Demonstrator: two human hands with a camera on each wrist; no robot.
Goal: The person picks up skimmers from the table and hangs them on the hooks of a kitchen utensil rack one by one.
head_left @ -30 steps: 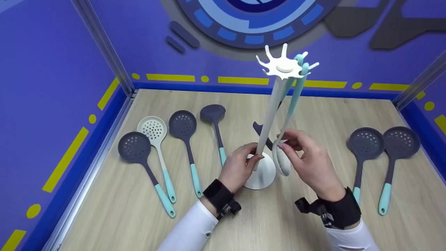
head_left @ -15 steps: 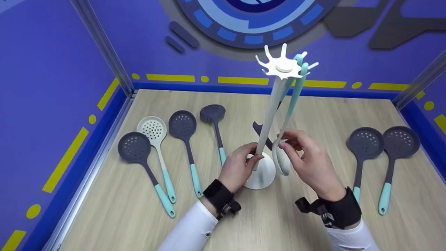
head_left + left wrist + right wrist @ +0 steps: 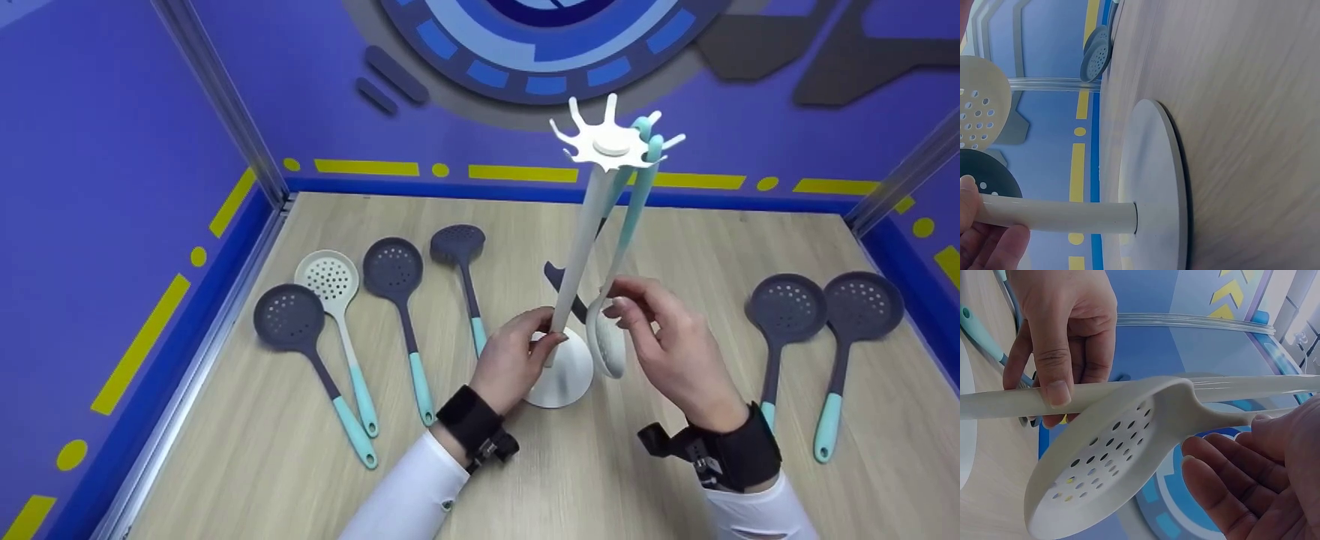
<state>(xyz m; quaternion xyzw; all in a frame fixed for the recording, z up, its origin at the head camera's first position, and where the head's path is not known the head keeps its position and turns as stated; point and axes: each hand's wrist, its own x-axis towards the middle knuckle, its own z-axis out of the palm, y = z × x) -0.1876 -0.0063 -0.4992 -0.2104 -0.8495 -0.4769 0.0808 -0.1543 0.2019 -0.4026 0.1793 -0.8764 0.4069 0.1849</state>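
Observation:
A white utensil stand with a round base (image 3: pixel 559 379), a pole (image 3: pixel 577 262) and a hooked top (image 3: pixel 611 142) rises mid-table. My left hand (image 3: pixel 514 360) grips the pole low down, thumb and fingers round it. A cream skimmer (image 3: pixel 607 341) with a mint handle (image 3: pixel 637 202) hangs from a hook on the right. Beside its neck is my right hand (image 3: pixel 671 345), fingers loosely bent, thumb apart from the bowl; the right wrist view shows the perforated bowl (image 3: pixel 1106 461) hanging near the fingertips. Behind the pole hangs a dark utensil (image 3: pixel 555 276), partly hidden.
On the left lie a dark skimmer (image 3: pixel 290 316), a cream skimmer (image 3: pixel 328 279), another dark skimmer (image 3: pixel 394 268) and a dark perforated utensil (image 3: pixel 458 241). Two more dark skimmers (image 3: pixel 787 309) lie at right. Blue walls (image 3: pixel 517 184) bound the table.
My right thumb and fingers have loosened from the cream skimmer's neck and shifted slightly right. The skimmer stays hanging. My left hand keeps its hold on the pole.

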